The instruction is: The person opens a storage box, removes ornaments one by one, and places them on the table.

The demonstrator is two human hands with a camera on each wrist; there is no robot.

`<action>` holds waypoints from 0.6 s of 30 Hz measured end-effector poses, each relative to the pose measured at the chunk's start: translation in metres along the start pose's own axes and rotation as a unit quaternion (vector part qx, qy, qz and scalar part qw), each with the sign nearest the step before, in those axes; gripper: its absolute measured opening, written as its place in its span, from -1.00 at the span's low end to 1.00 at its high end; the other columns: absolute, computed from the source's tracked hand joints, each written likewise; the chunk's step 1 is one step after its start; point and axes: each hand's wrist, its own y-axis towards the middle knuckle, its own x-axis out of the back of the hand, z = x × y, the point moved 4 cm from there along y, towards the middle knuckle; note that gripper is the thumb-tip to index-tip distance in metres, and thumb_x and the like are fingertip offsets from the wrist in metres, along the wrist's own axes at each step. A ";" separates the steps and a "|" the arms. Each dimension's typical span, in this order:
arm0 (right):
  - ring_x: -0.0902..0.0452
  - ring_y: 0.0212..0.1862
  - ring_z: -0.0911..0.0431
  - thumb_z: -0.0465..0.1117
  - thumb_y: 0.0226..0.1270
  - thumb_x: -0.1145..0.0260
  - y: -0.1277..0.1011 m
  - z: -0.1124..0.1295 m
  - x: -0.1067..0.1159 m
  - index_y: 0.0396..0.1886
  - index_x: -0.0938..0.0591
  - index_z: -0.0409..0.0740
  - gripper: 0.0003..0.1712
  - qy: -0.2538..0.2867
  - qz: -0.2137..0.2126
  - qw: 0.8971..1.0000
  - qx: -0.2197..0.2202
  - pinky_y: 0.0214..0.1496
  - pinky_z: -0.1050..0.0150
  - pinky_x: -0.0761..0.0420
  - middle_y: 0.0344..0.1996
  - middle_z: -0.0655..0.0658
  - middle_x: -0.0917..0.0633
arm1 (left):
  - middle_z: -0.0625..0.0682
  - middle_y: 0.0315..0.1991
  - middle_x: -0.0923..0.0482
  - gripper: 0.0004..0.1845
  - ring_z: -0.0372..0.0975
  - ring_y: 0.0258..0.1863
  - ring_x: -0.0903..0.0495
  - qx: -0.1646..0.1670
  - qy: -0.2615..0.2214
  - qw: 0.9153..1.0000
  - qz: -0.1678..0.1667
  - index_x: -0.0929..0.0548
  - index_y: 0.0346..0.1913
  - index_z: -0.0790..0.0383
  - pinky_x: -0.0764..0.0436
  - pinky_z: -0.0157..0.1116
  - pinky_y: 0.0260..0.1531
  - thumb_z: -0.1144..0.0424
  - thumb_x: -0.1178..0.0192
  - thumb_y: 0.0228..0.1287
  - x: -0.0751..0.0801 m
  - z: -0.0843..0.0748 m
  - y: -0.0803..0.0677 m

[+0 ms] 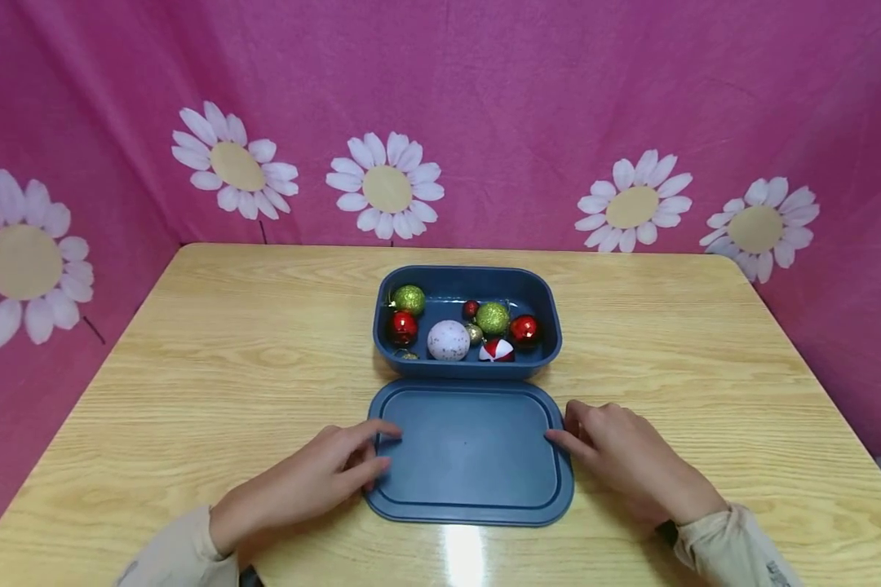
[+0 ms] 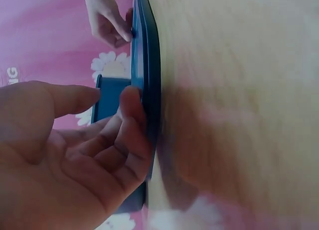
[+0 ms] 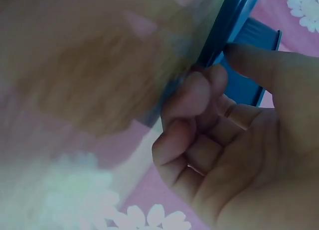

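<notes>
A dark blue lid (image 1: 470,452) lies flat side down on the table in the head view. My left hand (image 1: 316,477) is at its left edge; in the left wrist view loosely bent fingers (image 2: 130,140) touch the edge while the thumb stands apart from it. At the right edge, my right hand (image 1: 624,448) pinches the rim, thumb on top and the other fingers curled by the side. Just behind the lid is an open dark blue box (image 1: 470,371) with several ornament balls inside, among them a speckled white ball (image 1: 448,340) and a glittery green ball (image 1: 493,318).
The wooden table (image 1: 213,367) extends to both sides of the box and lid. A pink cloth (image 1: 484,98) with printed daisies hangs behind the table and along its sides. Light glares off the tabletop near the front.
</notes>
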 end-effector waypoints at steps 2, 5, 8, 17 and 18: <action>-0.40 -0.52 0.21 0.07 0.43 -0.28 0.000 -0.001 0.005 -0.27 -0.64 -0.03 -0.73 -0.002 -0.004 1.000 -0.004 -0.45 0.30 -0.41 -0.63 0.12 -0.51 | -0.10 -0.53 -0.54 -0.63 -0.30 -0.55 -0.52 -0.007 0.012 1.000 -0.010 -0.53 0.26 0.21 -0.55 -0.36 -0.49 0.14 -0.09 0.53 0.005 0.001 0.001; -0.39 -0.54 0.20 0.02 0.43 -0.30 0.003 0.000 0.014 -0.24 -0.64 -0.07 -0.75 -0.008 -0.020 1.000 0.000 -0.48 0.29 -0.41 -0.66 0.10 -0.49 | -0.10 -0.54 -0.56 -0.67 -0.32 -0.57 -0.50 -0.024 0.036 0.998 -0.041 -0.55 0.23 0.22 -0.54 -0.36 -0.51 0.16 -0.08 0.54 0.017 0.003 0.004; -0.36 -0.60 0.22 -0.04 0.39 -0.34 0.006 0.004 0.023 -0.25 -0.65 -0.12 -0.77 -0.024 -0.053 0.998 0.026 -0.53 0.32 -0.39 -0.70 0.10 -0.46 | -0.07 -0.54 -0.56 -0.69 -0.31 -0.57 -0.49 -0.031 0.049 0.995 -0.078 -0.56 0.20 0.21 -0.53 -0.36 -0.52 0.20 -0.08 0.53 0.031 0.006 0.009; -0.33 -0.60 0.24 -0.16 0.31 -0.42 0.019 0.019 0.050 -0.23 -0.64 -0.18 -0.81 -0.047 -0.118 0.988 0.084 -0.57 0.33 -0.38 -0.68 0.10 -0.46 | 0.01 -0.41 -0.62 -0.70 -0.24 -0.51 -0.56 -0.055 0.071 0.985 -0.148 -0.53 0.20 0.27 -0.57 -0.35 -0.49 0.28 -0.12 0.50 0.063 0.008 0.025; -0.34 -0.59 0.22 -0.17 0.30 -0.43 0.021 0.020 0.053 -0.23 -0.64 -0.18 -0.81 -0.046 -0.124 0.987 0.089 -0.56 0.32 -0.39 -0.66 0.09 -0.47 | 0.02 -0.40 -0.63 -0.69 -0.22 -0.51 -0.58 -0.057 0.070 0.984 -0.153 -0.52 0.20 0.27 -0.56 -0.35 -0.50 0.28 -0.12 0.50 0.067 0.008 0.027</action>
